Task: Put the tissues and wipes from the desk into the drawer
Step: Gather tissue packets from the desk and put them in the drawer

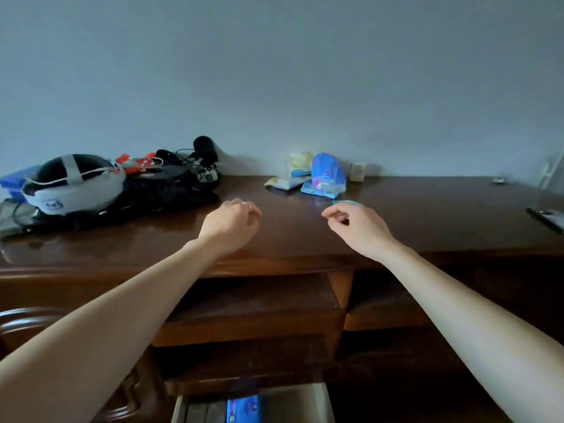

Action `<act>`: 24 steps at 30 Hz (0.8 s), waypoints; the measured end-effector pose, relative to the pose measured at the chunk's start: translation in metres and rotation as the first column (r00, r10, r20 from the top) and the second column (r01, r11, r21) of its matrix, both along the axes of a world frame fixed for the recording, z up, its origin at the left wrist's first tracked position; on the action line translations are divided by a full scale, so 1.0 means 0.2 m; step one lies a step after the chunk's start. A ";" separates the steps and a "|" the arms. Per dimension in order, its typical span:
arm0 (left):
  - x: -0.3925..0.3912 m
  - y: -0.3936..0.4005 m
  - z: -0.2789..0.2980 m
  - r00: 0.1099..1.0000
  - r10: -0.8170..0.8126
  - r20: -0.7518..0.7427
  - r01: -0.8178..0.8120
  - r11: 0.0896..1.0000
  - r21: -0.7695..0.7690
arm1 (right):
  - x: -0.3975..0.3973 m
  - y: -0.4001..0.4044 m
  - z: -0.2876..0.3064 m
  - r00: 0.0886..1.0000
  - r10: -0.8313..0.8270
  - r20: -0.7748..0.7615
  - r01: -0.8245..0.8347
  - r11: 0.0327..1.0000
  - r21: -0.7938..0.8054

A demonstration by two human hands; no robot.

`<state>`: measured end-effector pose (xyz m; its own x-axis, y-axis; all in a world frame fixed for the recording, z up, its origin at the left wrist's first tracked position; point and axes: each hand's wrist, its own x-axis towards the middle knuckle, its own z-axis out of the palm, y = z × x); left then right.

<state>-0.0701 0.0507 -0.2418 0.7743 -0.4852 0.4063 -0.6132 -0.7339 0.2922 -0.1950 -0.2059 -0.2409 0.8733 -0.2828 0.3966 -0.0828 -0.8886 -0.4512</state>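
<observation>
Drawer (320, 401): pulled open at the bottom edge of the view, below and nearer than both hands; pale inner walls.
Drawer contents: one blue pack (244, 409) with white and red print lies flat inside; the print is too blurred to read. What lies beside it is dim and cannot be told.
Left hand (230, 225): hangs over the front part of the desk, fingers loosely curled, empty; a ring (246, 204) on one finger.
Right hand (355, 222): also over the desk, thumb and forefinger drawn close together, the other fingers curled under; it holds nothing that can be seen.
Desk (290, 239): dark glossy wood, an open shelf under its top.
Blue wipes pack (325, 175): on the desk beyond the right hand, leaning up towards the wall; a pink and white picture on it, writing unreadable.
Pale tissue packs (291, 174): just left of the blue wipes pack, touching it, beyond the gap between the hands; yellowish with a blue strip, no legible text.
Small teal item (346, 203): just past the right hand's knuckles, partly hidden by them.
Small pale box (357, 171): by the wall, right of the blue wipes pack.
Pile of gear (122, 184): well left of the left hand; a grey-white headband with a small unreadable mark, black cables, red-orange bits, a blue case at the far edge.
</observation>
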 end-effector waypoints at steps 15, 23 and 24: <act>0.68 -0.42 -0.02 0.997 -0.034 0.068 0.014 0.960 0.281 | 1.12 -0.43 0.04 0.911 -0.342 -0.229 0.320 0.939 -0.128; 1.15 -0.91 0.03 0.999 -0.047 0.004 0.046 0.998 0.035 | 1.34 -0.54 -0.04 0.854 -0.377 -0.357 0.199 0.873 -0.445; 1.21 -0.99 0.04 0.999 -0.051 0.004 0.051 0.998 0.020 | 1.34 -0.54 -0.04 0.862 -0.371 -0.346 0.204 0.878 -0.433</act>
